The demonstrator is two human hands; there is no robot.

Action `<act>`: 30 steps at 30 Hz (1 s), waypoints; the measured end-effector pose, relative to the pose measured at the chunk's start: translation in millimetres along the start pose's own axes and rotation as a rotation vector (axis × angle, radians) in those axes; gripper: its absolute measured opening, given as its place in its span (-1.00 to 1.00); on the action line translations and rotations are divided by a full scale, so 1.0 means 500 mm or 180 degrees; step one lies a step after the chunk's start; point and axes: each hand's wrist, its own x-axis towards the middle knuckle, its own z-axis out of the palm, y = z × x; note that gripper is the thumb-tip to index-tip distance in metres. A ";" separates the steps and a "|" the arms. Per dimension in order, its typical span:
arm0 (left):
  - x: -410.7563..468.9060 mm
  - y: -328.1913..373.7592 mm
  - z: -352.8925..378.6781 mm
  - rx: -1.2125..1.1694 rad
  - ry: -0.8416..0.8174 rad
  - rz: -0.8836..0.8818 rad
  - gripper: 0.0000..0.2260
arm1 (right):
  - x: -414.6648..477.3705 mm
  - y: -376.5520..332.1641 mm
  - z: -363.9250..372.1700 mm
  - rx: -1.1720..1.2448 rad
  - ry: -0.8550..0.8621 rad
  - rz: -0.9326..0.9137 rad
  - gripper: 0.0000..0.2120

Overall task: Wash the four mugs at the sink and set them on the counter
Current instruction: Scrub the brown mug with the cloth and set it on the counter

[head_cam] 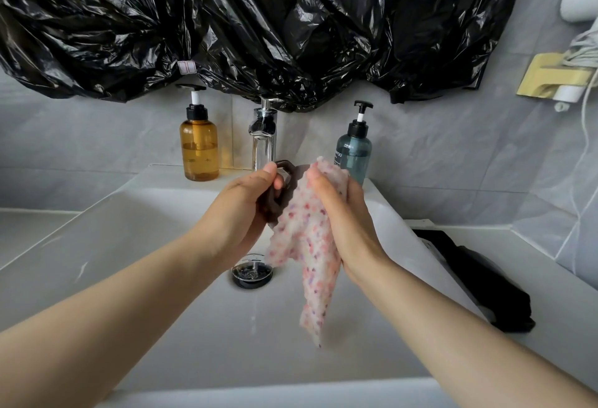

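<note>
Left hand [242,205], fingers round brown mug [270,210] handle, right hand [344,213], fingers clutching speckled cloth [310,245]

A black bundle [485,284] lies on the white bench [547,265], right of frame. An amber bottle [198,148] and a teal bottle [353,153] stand upper centre.

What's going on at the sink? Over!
Left grip holds mug by handle. Right grip presses cloth on it, over sink. Cloth hides most of mug.

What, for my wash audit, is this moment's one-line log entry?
phase: wiping | left hand: grips mug by handle | right hand: holds cloth on mug | over sink
</note>
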 end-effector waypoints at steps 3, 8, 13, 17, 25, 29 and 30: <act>-0.001 0.000 0.000 -0.0314 0.0010 -0.0070 -0.41 | 0.005 0.001 0.003 0.0077 0.0020 0.0055 -0.21; -0.007 0.008 -0.008 -0.0632 -0.0059 -0.0302 -0.60 | 0.018 -0.003 -0.002 0.0911 -0.0521 0.0380 -0.21; -0.002 0.017 -0.004 -0.0329 -0.0122 -0.0180 -0.65 | 0.017 -0.006 -0.011 0.1165 -0.0511 0.0289 -0.25; 0.000 0.014 -0.008 0.0560 -0.0005 -0.0043 -0.68 | 0.009 -0.010 -0.014 0.0748 -0.0005 -0.0272 -0.32; -0.007 0.006 -0.009 0.0705 0.0231 -0.0121 -0.64 | 0.005 -0.018 -0.016 0.0415 0.0202 -0.0600 -0.76; -0.011 0.009 -0.009 0.0192 0.0094 -0.0321 -0.63 | 0.013 -0.018 -0.019 0.0953 -0.0269 -0.0274 -0.22; -0.011 0.010 -0.008 0.0127 0.0076 -0.0344 -0.63 | 0.012 -0.022 -0.022 0.1147 -0.0397 -0.0178 -0.21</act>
